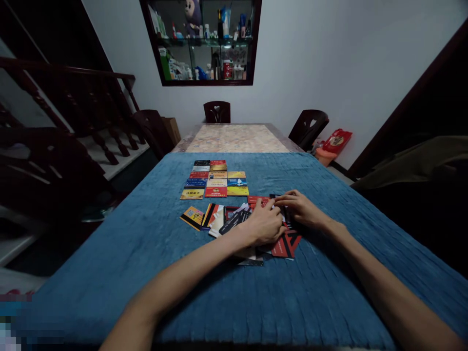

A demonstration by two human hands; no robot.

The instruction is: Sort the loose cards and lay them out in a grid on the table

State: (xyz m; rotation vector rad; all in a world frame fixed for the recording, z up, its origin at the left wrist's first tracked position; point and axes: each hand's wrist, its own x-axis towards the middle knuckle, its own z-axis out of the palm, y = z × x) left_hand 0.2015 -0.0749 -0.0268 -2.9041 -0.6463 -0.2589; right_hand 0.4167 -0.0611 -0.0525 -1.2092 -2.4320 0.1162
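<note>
A loose, overlapping pile of cards lies on the blue tablecloth, with red cards on its right side and a dark card near its middle. My left hand rests over this pile, its fingers spread apart across the cards and covering part of them. Just to its right, my right hand reaches in from the side with bent fingers, fingertips at the pile's far right edge by the left fingers. What lies under the fingertips is partly hidden. A yellow card sits at the pile's left end.
Beyond the pile, several cards lie face up in neat rows, including a red card and a blue card. The blue tablecloth covers the near table. Chairs stand around the far end, below a wall cabinet.
</note>
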